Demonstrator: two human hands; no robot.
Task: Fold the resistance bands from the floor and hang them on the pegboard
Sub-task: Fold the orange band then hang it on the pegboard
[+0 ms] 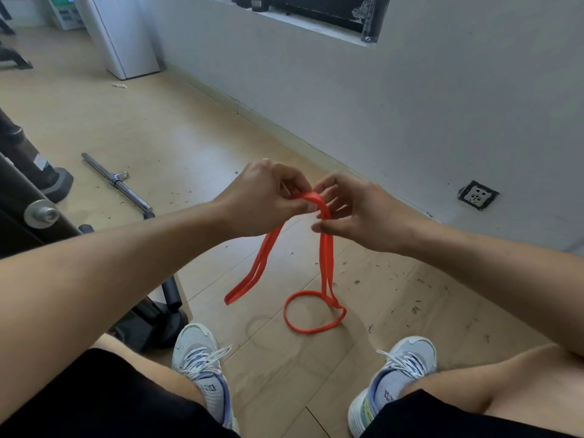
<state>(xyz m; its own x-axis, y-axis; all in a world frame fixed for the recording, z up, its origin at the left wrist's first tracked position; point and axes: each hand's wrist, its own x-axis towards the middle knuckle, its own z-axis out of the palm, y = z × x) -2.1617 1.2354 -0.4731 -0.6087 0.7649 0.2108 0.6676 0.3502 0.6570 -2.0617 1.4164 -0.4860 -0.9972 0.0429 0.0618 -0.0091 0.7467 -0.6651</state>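
1. Your left hand [265, 200] pinches the top fold of the flat orange-red rubber resistance band [327, 263], thumb and fingers closed on it, the grip clamped.
2. Your right hand [354, 213] meets the same fold just beside the left hand; its fingers curl round the band's top, and the thumb presses against the strand dropping below.
3. From that fold, the band hangs in two doubled lengths: one runs down and away to the left hand's side with its end loop hanging low over the light wooden plank floor [189, 128]; the other drops nearly straight, and its end lies on the floor in a round loop.
4. That floor loop lies between your two pale grey laced trainers [202, 368], a little ahead of them.
5. A chrome steel bar with a black end knob [117, 181] lies on the floor well apart from the band, on the left hand's side.
6. The pale grey wall [410, 105] stands beyond the band, with a wall socket [477, 195] low on it.
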